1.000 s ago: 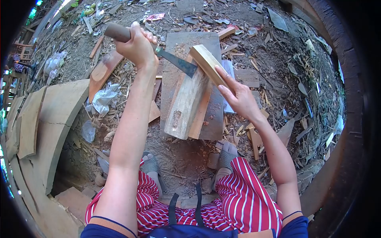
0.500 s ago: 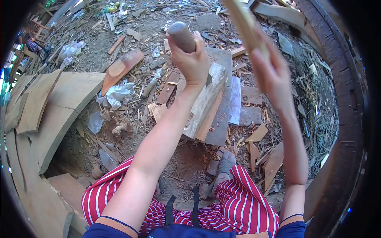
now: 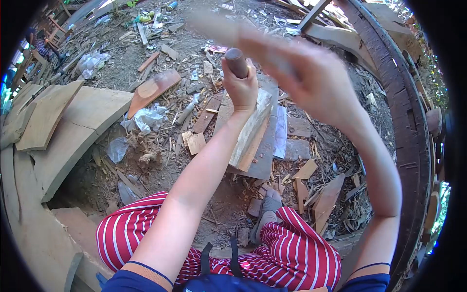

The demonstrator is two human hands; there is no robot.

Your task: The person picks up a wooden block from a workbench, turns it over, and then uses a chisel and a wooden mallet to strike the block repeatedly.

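Observation:
My left hand (image 3: pixel 241 90) is wrapped round a dark round-ended handle (image 3: pixel 237 63) that stands up above a block of wood. Whatever joins the handle's lower end is hidden by the hand. The pale, weathered wooden block (image 3: pixel 253 131) lies on a flat grey board (image 3: pixel 266 151) on the ground. Raised at the upper right, my right hand (image 3: pixel 311 78) is closed round a pale wooden stick (image 3: pixel 211 27), smeared by motion, which reaches left over the handle.
Curved planks (image 3: pixel 73 131) lie at the left. A dark curved beam (image 3: pixel 406 121) runs along the right. Wood chips, a crumpled plastic bag (image 3: pixel 145 118) and a reddish wood piece (image 3: pixel 154 90) litter the ground. A person (image 3: pixel 43 47) is far off at upper left.
The stick in my right hand has swung from upright to pointing left over the handle. My left hand and its handle appear slightly lower and further right, as the view has shifted.

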